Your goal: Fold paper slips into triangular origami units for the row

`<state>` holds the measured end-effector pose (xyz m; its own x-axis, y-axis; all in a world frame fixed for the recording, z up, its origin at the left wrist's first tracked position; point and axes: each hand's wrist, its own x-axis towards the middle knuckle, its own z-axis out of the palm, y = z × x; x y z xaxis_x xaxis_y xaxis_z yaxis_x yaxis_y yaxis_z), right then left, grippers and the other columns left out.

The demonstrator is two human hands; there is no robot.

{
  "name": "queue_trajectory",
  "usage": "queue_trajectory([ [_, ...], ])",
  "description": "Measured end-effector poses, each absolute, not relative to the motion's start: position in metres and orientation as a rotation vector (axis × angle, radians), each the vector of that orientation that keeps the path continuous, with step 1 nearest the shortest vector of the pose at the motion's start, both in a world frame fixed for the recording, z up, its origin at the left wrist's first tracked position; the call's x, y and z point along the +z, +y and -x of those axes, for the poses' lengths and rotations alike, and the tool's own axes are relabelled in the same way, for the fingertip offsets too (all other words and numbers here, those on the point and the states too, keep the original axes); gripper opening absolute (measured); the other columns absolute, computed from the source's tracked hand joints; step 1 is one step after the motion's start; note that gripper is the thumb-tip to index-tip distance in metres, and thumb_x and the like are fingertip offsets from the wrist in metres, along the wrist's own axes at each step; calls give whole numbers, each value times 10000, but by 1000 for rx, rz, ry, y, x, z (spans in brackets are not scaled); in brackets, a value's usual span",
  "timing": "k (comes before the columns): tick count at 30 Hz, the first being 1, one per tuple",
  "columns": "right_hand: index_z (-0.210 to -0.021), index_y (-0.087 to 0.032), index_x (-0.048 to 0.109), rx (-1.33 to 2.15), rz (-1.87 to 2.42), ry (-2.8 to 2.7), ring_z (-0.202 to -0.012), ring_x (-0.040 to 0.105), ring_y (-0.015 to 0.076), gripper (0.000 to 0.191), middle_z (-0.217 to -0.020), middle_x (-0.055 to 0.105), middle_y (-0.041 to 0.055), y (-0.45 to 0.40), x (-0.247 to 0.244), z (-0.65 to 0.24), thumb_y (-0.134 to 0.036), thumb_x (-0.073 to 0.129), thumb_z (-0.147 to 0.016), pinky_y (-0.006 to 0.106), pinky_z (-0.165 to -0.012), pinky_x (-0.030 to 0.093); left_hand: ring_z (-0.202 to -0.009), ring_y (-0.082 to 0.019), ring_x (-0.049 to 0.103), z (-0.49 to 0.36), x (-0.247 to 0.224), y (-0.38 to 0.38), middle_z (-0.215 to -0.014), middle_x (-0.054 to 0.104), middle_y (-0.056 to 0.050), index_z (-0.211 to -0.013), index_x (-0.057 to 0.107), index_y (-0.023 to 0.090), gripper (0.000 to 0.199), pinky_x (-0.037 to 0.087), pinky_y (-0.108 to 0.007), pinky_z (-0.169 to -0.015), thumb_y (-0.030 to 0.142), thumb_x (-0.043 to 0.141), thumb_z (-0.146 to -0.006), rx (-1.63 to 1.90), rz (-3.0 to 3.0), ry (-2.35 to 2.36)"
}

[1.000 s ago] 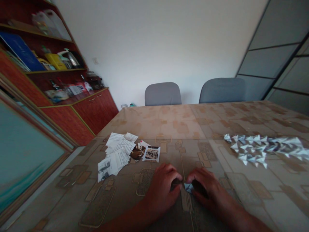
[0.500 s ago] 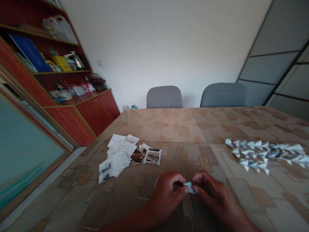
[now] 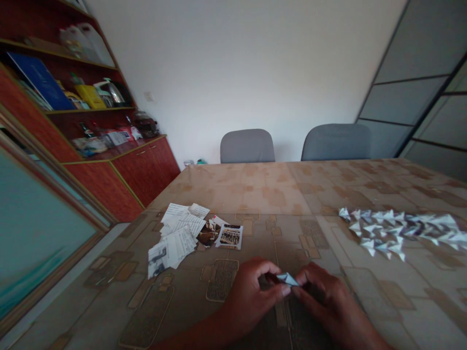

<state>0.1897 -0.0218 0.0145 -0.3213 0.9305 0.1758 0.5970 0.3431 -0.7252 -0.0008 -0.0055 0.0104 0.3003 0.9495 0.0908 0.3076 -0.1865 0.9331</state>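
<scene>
Between my two hands, just above the near part of the table, is a small folded piece of paper [image 3: 287, 278], pale and pointed. My left hand [image 3: 253, 291] pinches its left side between thumb and fingers. At its right end, the thumb and fingertips of my right hand [image 3: 328, 296] close on the paper too. Over to the right lie several folded paper pieces [image 3: 386, 226], small and pointed, set out in rows. On the left is a loose pile of printed paper slips [image 3: 178, 240], with a picture slip [image 3: 229, 236] at its right side.
A patterned cloth covers the table [image 3: 255, 187]. Two grey chairs [image 3: 247, 146] stand at its far edge, before a white wall. A red-brown cabinet [image 3: 142, 165] with loaded shelves is at the left, and grey sliding panels [image 3: 404, 97] at the right.
The folded paper has turned between my fingers and shows more of its long side. My right hand has shifted slightly to the right and down; both hands still hold the paper.
</scene>
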Motion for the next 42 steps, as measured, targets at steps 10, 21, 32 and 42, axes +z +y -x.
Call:
queue_trajectory([
  [10,-736,-184,598,1054,1294,-1934,-677,583,175,330,-705,596,18,-21,12,-192,-409,447,-924,256,-617,437,-601,-124,477,-2,16,-2,-602,526,24,-667,624,134,194,346,-220,-571,314,635,-739,877,-1417,1083],
  [21,-716,-182,559,935,1319,-1954,-654,563,172,305,-696,558,21,-24,11,-186,-366,420,-915,260,-599,435,-630,-141,488,-1,16,-3,-629,559,5,-674,612,135,226,357,-241,-603,354,628,-725,890,-1330,1079],
  [32,-701,-194,526,915,1271,-1949,-649,554,151,273,-696,527,-3,-23,10,-188,-329,427,-917,235,-594,432,-627,-126,487,-1,13,0,-637,529,20,-696,610,128,199,356,-222,-588,317,669,-715,861,-1356,1020],
  [42,-642,-201,469,836,1245,-2044,-632,543,147,389,-660,528,-2,-27,14,-184,-378,345,-965,233,-605,432,-610,-123,461,-3,13,-10,-609,518,20,-662,580,142,201,346,-231,-592,311,626,-762,919,-1447,1079],
])
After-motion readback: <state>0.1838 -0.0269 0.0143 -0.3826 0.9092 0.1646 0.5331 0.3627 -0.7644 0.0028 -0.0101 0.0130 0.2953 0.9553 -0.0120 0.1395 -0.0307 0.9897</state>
